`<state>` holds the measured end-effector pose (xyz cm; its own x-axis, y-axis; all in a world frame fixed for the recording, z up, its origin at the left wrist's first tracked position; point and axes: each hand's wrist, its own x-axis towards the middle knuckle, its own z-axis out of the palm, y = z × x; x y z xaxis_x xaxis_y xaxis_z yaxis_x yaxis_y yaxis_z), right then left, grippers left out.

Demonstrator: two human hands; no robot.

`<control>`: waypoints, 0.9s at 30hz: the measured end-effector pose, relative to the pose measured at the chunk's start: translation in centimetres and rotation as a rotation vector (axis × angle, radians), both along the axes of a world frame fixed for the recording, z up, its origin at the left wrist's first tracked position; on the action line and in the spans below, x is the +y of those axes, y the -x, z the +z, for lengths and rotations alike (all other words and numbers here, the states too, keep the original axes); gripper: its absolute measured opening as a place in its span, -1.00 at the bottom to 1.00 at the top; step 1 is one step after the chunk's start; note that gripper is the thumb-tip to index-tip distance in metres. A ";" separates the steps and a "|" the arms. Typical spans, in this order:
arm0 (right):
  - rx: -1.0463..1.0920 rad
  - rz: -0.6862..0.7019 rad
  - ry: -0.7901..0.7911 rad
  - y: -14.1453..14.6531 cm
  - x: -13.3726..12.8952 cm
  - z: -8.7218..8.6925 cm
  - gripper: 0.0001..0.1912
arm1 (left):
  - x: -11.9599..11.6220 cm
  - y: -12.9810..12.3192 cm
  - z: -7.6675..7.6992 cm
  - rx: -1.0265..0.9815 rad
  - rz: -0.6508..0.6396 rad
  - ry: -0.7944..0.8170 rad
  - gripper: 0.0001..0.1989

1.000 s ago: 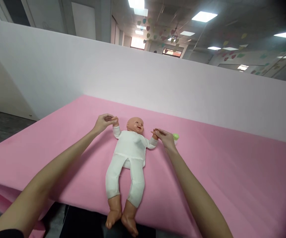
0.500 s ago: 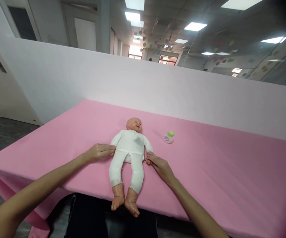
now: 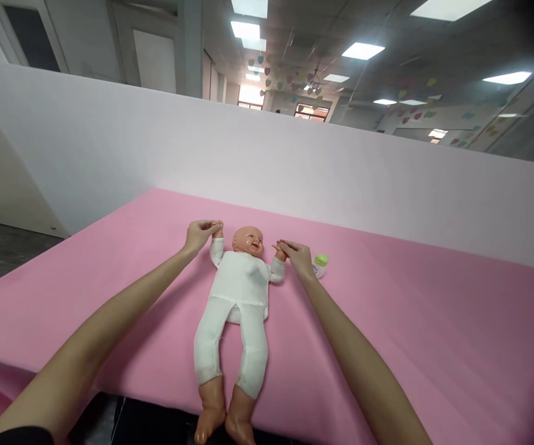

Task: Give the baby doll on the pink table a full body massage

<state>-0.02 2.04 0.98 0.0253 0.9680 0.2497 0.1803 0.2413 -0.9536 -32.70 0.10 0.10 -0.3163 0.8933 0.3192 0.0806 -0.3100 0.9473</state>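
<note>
A baby doll (image 3: 239, 278) with a white cloth body lies on its back on the pink-covered table (image 3: 387, 346). Its head points to the far side and its feet reach over the near edge. My left hand (image 3: 199, 235) is closed on the doll's hand at the left, beside the head. On the other side, my right hand (image 3: 298, 254) pinches the doll's other hand. Both doll arms are bent upward at the elbows. Just right of my right hand stands a small jar (image 3: 321, 264) with a green lid, partly hidden by that hand.
A white partition wall (image 3: 341, 179) runs along the table's far edge. To the left is a door (image 3: 2, 173) with a metal handle. My legs (image 3: 151, 423) are under the near edge.
Both my hands have moved up and away from me, carrying the doll's hands from beside its hips to beside its head. The view has shifted slightly.
</note>
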 end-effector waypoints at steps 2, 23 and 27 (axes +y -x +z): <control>-0.007 -0.033 0.137 0.6 2.5 -0.5 -0.79 | 3.0 -0.3 -1.1 -0.068 0.002 0.117 -0.65; -0.016 0.176 0.169 -1.6 0.1 0.8 -0.62 | -0.6 2.0 -0.8 -0.028 -0.088 0.059 -0.48; -0.061 0.170 0.051 -2.5 -5.7 0.8 -0.59 | -6.5 2.5 -0.5 0.217 -0.220 -0.082 -0.58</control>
